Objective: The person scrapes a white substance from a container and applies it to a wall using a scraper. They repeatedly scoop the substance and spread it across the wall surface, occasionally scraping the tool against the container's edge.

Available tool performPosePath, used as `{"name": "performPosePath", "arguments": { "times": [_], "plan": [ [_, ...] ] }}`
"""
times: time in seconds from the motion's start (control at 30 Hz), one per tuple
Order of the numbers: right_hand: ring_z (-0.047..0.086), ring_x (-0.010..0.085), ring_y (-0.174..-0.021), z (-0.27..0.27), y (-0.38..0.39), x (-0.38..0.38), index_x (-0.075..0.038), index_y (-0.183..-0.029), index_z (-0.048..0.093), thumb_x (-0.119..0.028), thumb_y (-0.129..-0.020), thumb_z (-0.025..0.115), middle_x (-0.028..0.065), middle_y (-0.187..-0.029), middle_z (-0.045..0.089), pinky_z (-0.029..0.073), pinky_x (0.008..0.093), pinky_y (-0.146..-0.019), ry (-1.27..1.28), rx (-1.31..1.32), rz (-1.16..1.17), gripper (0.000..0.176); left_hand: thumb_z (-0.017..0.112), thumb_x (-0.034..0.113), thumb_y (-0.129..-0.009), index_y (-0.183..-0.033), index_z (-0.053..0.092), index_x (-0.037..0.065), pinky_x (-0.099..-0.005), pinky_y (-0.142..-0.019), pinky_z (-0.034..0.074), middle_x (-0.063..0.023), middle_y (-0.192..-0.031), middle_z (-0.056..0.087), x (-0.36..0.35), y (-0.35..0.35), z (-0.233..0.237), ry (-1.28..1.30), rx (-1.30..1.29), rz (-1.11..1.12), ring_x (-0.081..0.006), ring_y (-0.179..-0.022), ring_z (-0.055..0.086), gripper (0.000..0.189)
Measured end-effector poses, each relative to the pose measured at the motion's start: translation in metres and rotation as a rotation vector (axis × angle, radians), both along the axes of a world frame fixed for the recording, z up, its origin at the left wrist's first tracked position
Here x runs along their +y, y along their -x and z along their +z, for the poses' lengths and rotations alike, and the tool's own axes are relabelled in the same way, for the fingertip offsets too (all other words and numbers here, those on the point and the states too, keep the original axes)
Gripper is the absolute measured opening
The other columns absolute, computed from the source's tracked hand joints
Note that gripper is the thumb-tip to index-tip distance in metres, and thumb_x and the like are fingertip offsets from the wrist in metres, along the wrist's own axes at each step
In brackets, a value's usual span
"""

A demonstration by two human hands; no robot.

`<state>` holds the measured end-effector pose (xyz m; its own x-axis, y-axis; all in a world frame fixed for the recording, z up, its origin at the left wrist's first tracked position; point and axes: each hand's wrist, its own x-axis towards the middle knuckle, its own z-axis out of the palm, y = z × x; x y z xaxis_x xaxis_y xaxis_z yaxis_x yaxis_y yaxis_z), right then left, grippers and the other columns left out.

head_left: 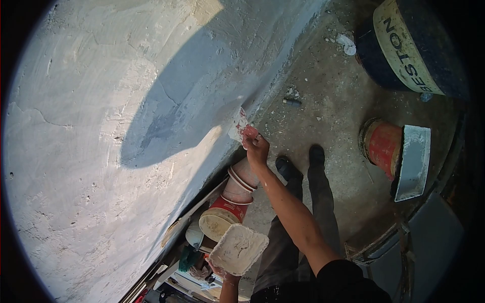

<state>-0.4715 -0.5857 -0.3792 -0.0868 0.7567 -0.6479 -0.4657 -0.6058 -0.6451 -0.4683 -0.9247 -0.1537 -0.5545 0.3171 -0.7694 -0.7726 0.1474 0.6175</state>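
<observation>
My right hand (257, 149) grips a red plastic scraper (249, 132), its fingers closed round it. The scraper is smeared with white plaster and lies against the lower part of the pale wall (76, 151), close to the floor edge. My left hand (225, 273) holds a squarish pan (239, 248) from below and the side. White plaster coats the inside of the pan. Most of the left fingers are hidden under it.
Stacked buckets (234, 203) lie along the wall base near my legs. At right, a white-coated tray (414, 162) leans by a red bucket (383, 147). A dark drum (409, 50) stands beyond. Plaster crumbs and a small dark object (292, 102) litter the concrete floor (333, 116).
</observation>
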Motion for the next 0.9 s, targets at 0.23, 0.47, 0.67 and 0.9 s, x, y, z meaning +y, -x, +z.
{"name": "performPosePath", "arguments": {
  "times": [0.23, 0.47, 0.67, 0.9],
  "plan": [
    [0.059, 0.0090, -0.079, 0.025, 0.007, 0.006, 0.004, -0.101, 0.063, -0.004, -0.088, 0.060, 0.0046, -0.090, 0.066, 0.047, 0.0250, -0.069, -0.071, 0.010, -0.014, 0.016, 0.026, 0.068, -0.091, -0.141, 0.038, 0.011, -0.0567, -0.105, 0.035, -0.0161, -0.143, 0.041, 0.001, -0.003, 0.000, -0.011, -0.019, 0.019, -0.0375, -0.126, 0.046, 0.076],
    [0.061, 0.0100, -0.070, 0.036, 0.028, 0.009, 0.004, -0.088, 0.063, -0.013, -0.087, 0.064, 0.0059, -0.076, 0.067, 0.047, 0.0260, -0.064, -0.145, -0.084, 0.081, 0.018, 0.026, 0.068, -0.090, -0.140, 0.039, 0.011, -0.0568, -0.105, 0.035, -0.0162, -0.143, 0.041, 0.000, -0.003, 0.000, -0.021, -0.031, 0.024, -0.0377, -0.126, 0.046, 0.077],
    [0.067, 0.0203, -0.069, 0.046, 0.040, 0.010, 0.002, -0.085, 0.063, -0.016, -0.086, 0.065, 0.0136, -0.075, 0.067, 0.049, 0.0327, -0.064, -0.239, -0.264, 0.234, 0.017, 0.025, 0.068, -0.090, -0.140, 0.039, 0.011, -0.0569, -0.104, 0.036, -0.0162, -0.143, 0.041, -0.001, -0.003, 0.000, -0.026, -0.036, 0.024, -0.0380, -0.126, 0.046, 0.077],
    [0.066, 0.0217, -0.067, 0.063, 0.054, -0.005, 0.001, -0.083, 0.063, -0.016, -0.084, 0.068, 0.0141, -0.073, 0.064, 0.049, 0.0330, -0.063, -0.394, -0.205, 0.130, 0.018, 0.025, 0.069, -0.090, -0.140, 0.040, 0.011, -0.0571, -0.104, 0.036, -0.0163, -0.143, 0.041, 0.001, -0.003, 0.000, -0.027, -0.042, 0.015, -0.0382, -0.126, 0.046, 0.077]
  ]
}}
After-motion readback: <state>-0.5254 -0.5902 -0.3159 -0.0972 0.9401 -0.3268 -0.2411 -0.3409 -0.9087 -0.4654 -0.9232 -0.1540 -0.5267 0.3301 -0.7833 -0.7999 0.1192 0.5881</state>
